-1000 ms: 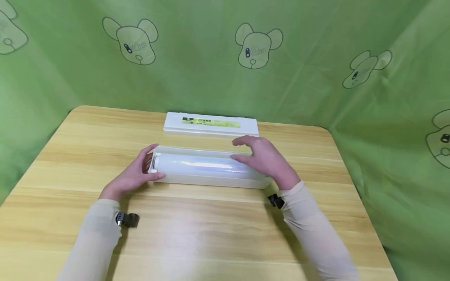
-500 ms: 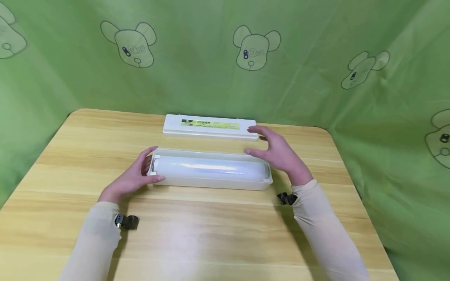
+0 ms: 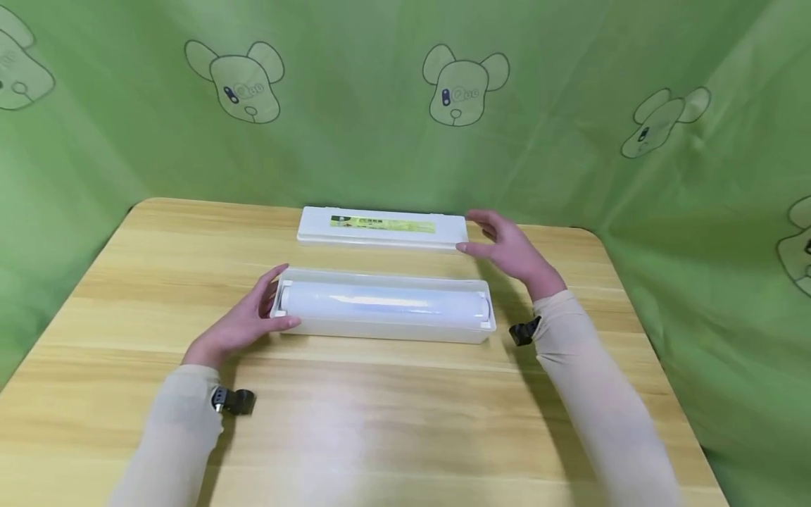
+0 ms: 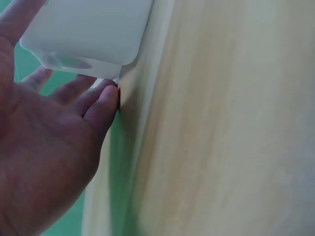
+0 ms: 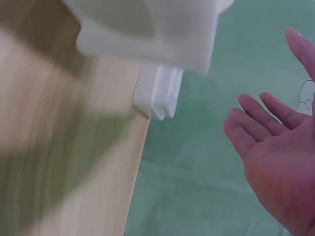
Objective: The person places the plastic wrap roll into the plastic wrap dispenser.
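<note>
A long white plastic-wrap box (image 3: 380,330) lies topless across the table, with a shiny roll of plastic wrap (image 3: 393,304) inside. My left hand (image 3: 243,320) grips its left end, thumb along the front wall and fingers round the back corner. In the left wrist view those fingers touch the lower edge of the box end (image 4: 91,29). Behind the box lies its flat white lid (image 3: 405,239), carrying a yellow-green label. My right hand (image 3: 513,250) is spread at the lid's right end, thumb and fingers apart. In the right wrist view its palm (image 5: 280,167) holds nothing.
The wooden table (image 3: 393,429) has rounded back corners. A green curtain (image 3: 355,155) with printed bear heads hangs close behind the lid and along the right side. Black wrist cameras (image 3: 524,331) stick out from both sleeves.
My right hand has moved from above the right part of the roll, back and to the right, to the lid's right end. The left hand keeps its grip on the box.
</note>
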Demonstrator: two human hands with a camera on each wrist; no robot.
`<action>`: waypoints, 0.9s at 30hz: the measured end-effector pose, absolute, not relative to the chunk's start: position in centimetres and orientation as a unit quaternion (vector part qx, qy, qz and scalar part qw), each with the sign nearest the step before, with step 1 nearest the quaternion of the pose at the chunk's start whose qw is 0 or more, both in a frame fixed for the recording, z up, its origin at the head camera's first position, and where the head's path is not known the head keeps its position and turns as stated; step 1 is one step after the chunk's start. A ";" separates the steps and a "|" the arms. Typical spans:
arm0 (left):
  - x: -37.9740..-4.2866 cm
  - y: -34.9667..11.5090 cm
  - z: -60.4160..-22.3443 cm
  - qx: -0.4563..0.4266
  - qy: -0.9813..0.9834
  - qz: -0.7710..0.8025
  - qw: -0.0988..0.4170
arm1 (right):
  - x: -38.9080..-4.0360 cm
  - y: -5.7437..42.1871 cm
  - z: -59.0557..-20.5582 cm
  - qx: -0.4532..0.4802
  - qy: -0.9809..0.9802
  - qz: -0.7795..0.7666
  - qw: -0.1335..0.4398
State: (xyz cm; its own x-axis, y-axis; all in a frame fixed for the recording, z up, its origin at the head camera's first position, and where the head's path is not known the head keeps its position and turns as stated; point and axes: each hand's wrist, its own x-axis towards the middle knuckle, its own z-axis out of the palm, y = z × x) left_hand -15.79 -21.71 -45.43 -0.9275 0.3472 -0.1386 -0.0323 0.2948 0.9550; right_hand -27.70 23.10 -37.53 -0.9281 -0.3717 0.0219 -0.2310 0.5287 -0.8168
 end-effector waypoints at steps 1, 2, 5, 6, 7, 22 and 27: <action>-15.8 -21.6 -45.4 0.100 0.788 0.586 0.161 | -28.0 23.2 -37.6 -0.171 0.872 -0.451 0.081; -15.7 -21.6 -45.4 0.098 0.790 0.584 0.159 | -28.2 23.3 -37.6 -0.168 0.874 -0.448 0.085; -15.7 -21.4 -45.4 0.094 0.791 0.584 0.155 | -28.7 23.3 -37.6 -0.160 0.875 -0.444 0.111; -15.7 -21.5 -45.3 0.094 0.792 0.583 0.155 | -28.7 23.2 -37.5 -0.156 0.874 -0.444 0.123; -15.7 -21.5 -45.3 0.096 0.792 0.583 0.155 | -28.8 23.2 -37.4 -0.152 0.873 -0.444 0.134; -16.0 -21.0 -45.5 0.092 0.805 0.566 0.153 | -33.0 24.6 -40.7 -0.146 0.900 -0.379 0.161; -15.6 -21.4 -45.4 0.089 0.808 0.563 0.149 | -34.0 24.3 -41.9 -0.147 0.910 -0.354 0.160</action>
